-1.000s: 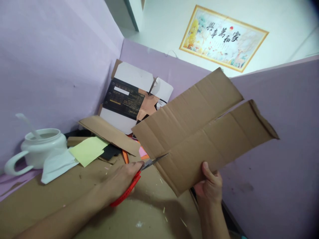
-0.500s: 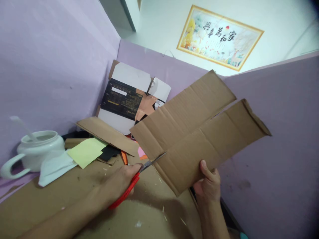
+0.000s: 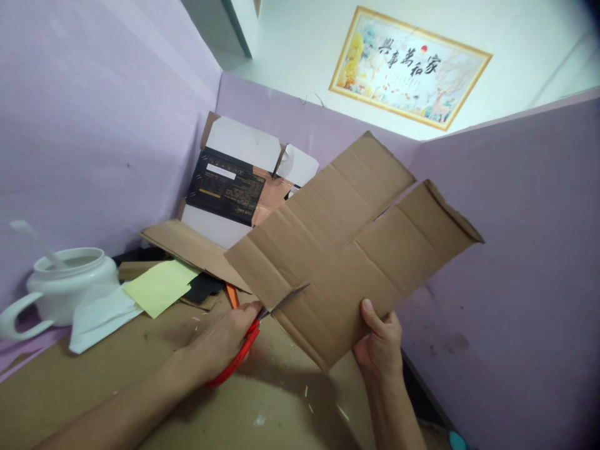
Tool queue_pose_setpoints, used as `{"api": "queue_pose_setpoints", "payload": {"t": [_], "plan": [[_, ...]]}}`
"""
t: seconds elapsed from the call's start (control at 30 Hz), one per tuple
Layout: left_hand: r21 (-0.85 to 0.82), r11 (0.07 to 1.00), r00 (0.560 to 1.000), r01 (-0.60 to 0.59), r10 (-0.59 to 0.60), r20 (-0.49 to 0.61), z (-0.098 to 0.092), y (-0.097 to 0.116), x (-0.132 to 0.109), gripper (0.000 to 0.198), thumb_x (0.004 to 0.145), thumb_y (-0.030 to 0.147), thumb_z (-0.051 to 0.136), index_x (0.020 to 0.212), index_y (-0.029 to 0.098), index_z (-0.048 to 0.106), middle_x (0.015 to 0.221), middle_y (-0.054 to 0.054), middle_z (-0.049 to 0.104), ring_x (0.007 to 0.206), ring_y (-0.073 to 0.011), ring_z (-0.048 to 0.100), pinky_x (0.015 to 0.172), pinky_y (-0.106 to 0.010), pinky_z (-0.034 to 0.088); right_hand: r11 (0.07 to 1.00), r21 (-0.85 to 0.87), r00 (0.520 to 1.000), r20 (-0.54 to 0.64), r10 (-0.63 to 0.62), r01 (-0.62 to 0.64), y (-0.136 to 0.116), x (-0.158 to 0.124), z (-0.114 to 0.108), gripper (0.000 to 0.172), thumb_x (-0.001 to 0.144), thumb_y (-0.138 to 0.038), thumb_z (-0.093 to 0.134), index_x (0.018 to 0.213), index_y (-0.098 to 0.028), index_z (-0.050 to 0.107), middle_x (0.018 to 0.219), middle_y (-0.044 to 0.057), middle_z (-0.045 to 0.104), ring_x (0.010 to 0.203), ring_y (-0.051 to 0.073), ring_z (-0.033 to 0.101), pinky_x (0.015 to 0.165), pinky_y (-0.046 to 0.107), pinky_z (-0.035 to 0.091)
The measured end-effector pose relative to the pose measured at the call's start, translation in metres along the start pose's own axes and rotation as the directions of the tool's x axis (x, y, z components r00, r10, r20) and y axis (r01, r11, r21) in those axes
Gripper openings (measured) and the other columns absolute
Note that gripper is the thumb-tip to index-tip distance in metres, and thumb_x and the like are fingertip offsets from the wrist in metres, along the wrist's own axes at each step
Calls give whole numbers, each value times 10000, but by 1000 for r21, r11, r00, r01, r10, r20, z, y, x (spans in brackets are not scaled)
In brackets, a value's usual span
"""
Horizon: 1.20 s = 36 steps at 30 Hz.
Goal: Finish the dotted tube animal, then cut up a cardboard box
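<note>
My left hand (image 3: 230, 336) is closed around the handles of red scissors (image 3: 239, 362), with some fingers hidden behind them. The blades sit in a slit at the near-left edge of a brown cardboard sheet (image 3: 323, 250). Held up at a tilt, the sheet has crease lines and a second, longer gap cut in from its far-right edge. My right hand (image 3: 380, 340) grips its lower edge, thumb on the front face and the other fingers mostly hidden behind.
At left stands a white pot (image 3: 72, 281) with a handle, beside white paper (image 3: 105, 315) and yellow-green paper (image 3: 162, 287). Behind lie a loose cardboard piece (image 3: 192, 250) and an unfolded printed box (image 3: 229, 187) against the purple wall (image 3: 117, 112). Small scraps dot the brown tabletop (image 3: 187, 412).
The cardboard and my right hand have shifted left and slightly towards me. The scissor blades now reach further into the slit at the near edge.
</note>
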<state>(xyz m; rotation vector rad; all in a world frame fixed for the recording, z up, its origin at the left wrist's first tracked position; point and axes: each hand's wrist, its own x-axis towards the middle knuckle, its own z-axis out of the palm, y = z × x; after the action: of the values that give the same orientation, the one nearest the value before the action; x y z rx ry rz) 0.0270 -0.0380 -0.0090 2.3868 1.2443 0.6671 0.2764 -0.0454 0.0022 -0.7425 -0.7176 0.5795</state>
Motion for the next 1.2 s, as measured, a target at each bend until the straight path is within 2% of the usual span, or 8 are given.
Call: {"api": "queue_pose_setpoints", "payload": {"t": [0.17, 0.33, 0.53, 0.77, 0.97, 1.13, 1.2], "plan": [[364, 931, 999, -32, 37, -7, 6, -5, 5, 220, 774, 167, 390, 958, 193, 507, 729, -62, 638, 663, -235, 625, 526, -281, 386, 1000, -7, 1000, -4, -6, 6, 3, -1, 0, 562, 559, -287, 751, 1078, -169, 570, 990, 81, 662, 863, 231, 628, 856, 462, 454], [467, 883, 999, -39, 50, -12, 10, -7, 7, 287, 757, 142, 408, 1024, 168, 511, 737, -101, 661, 702, -283, 650, 541, -324, 436, 1000, -21, 1000, -12, -11, 11, 5, -1, -2, 556, 553, -301, 753, 1065, -169, 578, 944, 74, 673, 811, 218, 635, 811, 440, 478], [441, 896, 996, -57, 81, -35, 16, -9, 5, 336, 678, 70, 432, 990, 159, 520, 703, -93, 667, 643, -266, 652, 529, -321, 451, 1000, 5, 1000, -8, -24, 24, 4, -2, 0, 512, 557, -285, 752, 1031, -174, 595, 896, 56, 685, 766, 194, 637, 795, 402, 483], [437, 898, 997, -53, 70, -23, 14, -7, 3, 342, 653, 59, 431, 970, 150, 524, 672, -89, 660, 616, -257, 643, 518, -310, 431, 1000, 17, 1000, -9, 1, -1, 4, -2, 0, 523, 561, -274, 749, 1048, -173, 590, 930, 67, 678, 785, 207, 635, 818, 442, 475], [411, 909, 991, -62, 103, -79, 17, -14, 3, 345, 609, 60, 456, 929, 174, 512, 604, -40, 623, 543, -201, 601, 487, -261, 370, 1000, 8, 1000, -7, 16, -16, 4, -2, 0, 532, 563, -282, 742, 1057, -167, 582, 946, 83, 672, 815, 220, 632, 837, 464, 466], [266, 961, 997, -72, 77, -6, 4, -4, 0, 281, 669, 91, 420, 925, 186, 483, 696, -54, 639, 631, -202, 614, 511, -252, 364, 1000, -9, 1000, 5, 3, -3, 4, -2, -1, 524, 575, -294, 737, 1054, -158, 578, 929, 83, 677, 764, 201, 638, 815, 451, 483], [201, 980, 1000, -12, 9, 16, -2, 1, -1, 173, 694, 112, 408, 836, 185, 473, 725, -61, 632, 648, -197, 607, 520, -250, 360, 1000, -17, 1000, 15, -2, 3, 5, -4, 1, 544, 570, -295, 740, 1068, -157, 572, 921, 84, 679, 770, 207, 639, 803, 446, 488]]}}
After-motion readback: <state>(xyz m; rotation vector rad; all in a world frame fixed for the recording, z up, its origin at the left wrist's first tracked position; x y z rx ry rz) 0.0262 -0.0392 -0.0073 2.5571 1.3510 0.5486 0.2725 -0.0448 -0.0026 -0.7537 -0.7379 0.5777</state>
